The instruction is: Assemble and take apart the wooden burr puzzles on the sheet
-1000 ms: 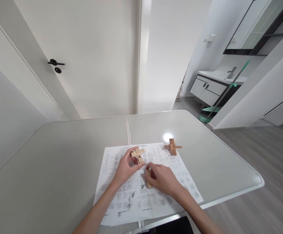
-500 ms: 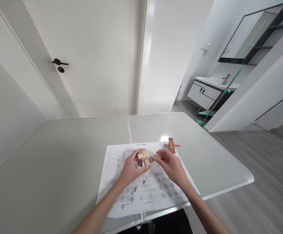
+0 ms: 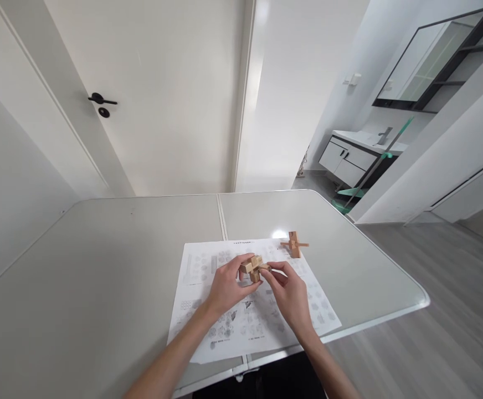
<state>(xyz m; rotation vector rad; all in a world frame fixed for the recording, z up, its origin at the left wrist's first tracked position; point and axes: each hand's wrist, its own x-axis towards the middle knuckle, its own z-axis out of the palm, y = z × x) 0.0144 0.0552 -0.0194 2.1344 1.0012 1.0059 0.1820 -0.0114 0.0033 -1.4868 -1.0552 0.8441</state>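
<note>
My left hand [image 3: 226, 286] is closed around a small wooden interlocking puzzle [image 3: 251, 267], held just above a printed instruction sheet [image 3: 250, 316]. My right hand [image 3: 288, 289] pinches a wooden piece [image 3: 265, 267] that touches the puzzle's right side. A second assembled wooden puzzle [image 3: 294, 244], cross-shaped, stands on the sheet's far right corner, apart from both hands.
The sheet lies on a pale grey table [image 3: 100, 266] with a seam down its middle. The table's rounded right corner [image 3: 420, 299] borders wooden floor. A white door with a black handle [image 3: 101, 102] stands behind; a vanity cabinet [image 3: 352, 158] and a green mop are at right.
My right hand lifted a wooden piece off the sheet and brought it up against the puzzle in my left hand. Both hands came together.
</note>
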